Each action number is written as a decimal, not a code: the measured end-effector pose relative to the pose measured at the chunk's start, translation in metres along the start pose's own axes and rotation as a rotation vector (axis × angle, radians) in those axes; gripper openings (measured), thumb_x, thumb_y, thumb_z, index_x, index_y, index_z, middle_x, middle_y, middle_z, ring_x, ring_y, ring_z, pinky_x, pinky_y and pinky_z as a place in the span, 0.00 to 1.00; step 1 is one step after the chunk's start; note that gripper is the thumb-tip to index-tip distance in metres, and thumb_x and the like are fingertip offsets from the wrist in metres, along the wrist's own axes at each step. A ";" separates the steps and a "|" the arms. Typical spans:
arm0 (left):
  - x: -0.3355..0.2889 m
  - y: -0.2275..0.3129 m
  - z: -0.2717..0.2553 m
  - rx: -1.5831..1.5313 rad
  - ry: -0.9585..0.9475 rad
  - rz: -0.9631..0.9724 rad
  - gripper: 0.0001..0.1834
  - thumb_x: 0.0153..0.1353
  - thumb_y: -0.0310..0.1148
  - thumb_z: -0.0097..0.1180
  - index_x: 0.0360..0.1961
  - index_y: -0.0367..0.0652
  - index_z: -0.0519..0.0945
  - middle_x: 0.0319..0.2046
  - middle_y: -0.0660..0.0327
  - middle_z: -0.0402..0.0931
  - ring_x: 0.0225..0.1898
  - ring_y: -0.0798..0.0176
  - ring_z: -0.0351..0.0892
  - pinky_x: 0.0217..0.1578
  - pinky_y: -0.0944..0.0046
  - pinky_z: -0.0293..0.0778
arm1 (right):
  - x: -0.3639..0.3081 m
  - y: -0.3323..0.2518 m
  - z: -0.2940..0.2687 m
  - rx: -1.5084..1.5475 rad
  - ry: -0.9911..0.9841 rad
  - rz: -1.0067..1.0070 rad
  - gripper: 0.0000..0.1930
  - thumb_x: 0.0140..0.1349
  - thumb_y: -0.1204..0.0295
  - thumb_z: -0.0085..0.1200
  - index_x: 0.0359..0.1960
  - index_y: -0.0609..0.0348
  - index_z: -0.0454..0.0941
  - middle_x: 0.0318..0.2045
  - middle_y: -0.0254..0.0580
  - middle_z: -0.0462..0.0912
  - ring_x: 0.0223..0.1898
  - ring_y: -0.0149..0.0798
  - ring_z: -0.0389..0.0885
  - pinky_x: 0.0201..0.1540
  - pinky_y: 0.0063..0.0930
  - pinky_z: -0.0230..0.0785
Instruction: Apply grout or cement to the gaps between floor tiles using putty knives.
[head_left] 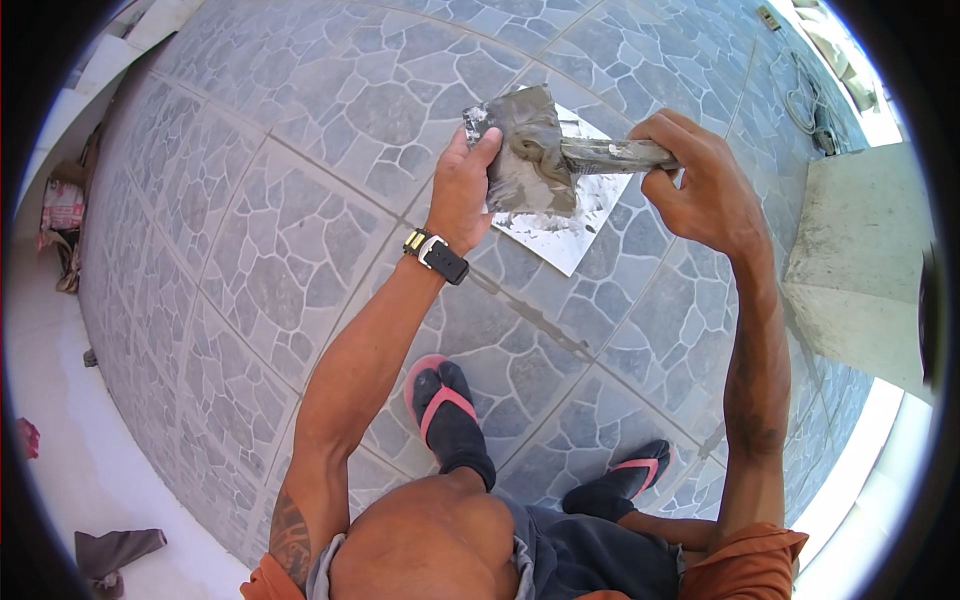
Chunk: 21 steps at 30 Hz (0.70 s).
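A mortar-smeared tool handle (620, 155) runs sideways from my right hand (695, 175), whose fingers are closed round its end. It meets the right side of a flat, roughly rectangular plate (520, 185) at mid-height, like a wide scraper. Wet grey mortar (540, 150) is swirled where they meet. My left hand (465, 185) grips the plate's left edge, thumb on top. Whether that edge is the scraper's blade or a separate piece behind it, I cannot tell. Below both hands, a white tile (565, 255) smeared with grey mortar lies on the floor.
Grey stone-patterned floor tiles (290, 250) with joint lines spread around me. A pale concrete block (850, 250) stands at the right; a cable (800, 100) lies beyond it. My feet in pink-strapped sandals (445, 405) are near. Bags (62, 205) and a dark cloth (115, 555) lie at left.
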<state>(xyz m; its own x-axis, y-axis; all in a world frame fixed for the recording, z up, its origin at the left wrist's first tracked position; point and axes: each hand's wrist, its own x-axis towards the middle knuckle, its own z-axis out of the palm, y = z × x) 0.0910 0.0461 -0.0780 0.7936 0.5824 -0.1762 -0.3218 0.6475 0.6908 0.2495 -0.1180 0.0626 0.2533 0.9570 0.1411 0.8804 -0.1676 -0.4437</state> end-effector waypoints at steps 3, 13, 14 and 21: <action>-0.001 0.002 0.002 0.006 0.018 0.003 0.13 0.69 0.33 0.50 0.52 0.41 0.72 0.45 0.61 0.78 0.44 0.66 0.80 0.45 0.62 0.79 | 0.004 -0.004 0.001 -0.026 -0.004 -0.018 0.13 0.47 0.78 0.48 0.37 0.62 0.76 0.29 0.45 0.75 0.31 0.41 0.72 0.34 0.36 0.64; -0.003 0.003 0.000 0.019 0.028 0.006 0.12 0.69 0.30 0.48 0.51 0.41 0.72 0.43 0.62 0.78 0.42 0.67 0.80 0.42 0.63 0.80 | 0.005 0.001 0.010 -0.254 -0.104 0.009 0.11 0.47 0.79 0.49 0.35 0.62 0.75 0.29 0.48 0.73 0.32 0.50 0.74 0.37 0.42 0.66; -0.003 0.004 -0.001 0.019 0.029 0.007 0.12 0.69 0.30 0.48 0.51 0.41 0.72 0.43 0.62 0.78 0.42 0.67 0.80 0.42 0.63 0.80 | 0.004 0.004 0.010 -0.273 -0.133 0.023 0.11 0.48 0.78 0.47 0.34 0.62 0.76 0.29 0.49 0.74 0.33 0.53 0.75 0.38 0.45 0.68; -0.004 0.020 0.000 0.010 0.005 0.007 0.13 0.68 0.32 0.49 0.51 0.41 0.72 0.44 0.62 0.78 0.43 0.68 0.80 0.43 0.64 0.79 | -0.012 0.040 0.008 -0.104 -0.207 0.092 0.11 0.48 0.76 0.48 0.34 0.63 0.77 0.29 0.47 0.77 0.31 0.46 0.77 0.37 0.40 0.68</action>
<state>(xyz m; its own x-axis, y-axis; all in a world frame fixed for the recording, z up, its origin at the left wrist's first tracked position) 0.0810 0.0566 -0.0636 0.7886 0.5895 -0.1751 -0.3219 0.6384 0.6992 0.2787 -0.1346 0.0355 0.2560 0.9630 -0.0842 0.8968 -0.2691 -0.3511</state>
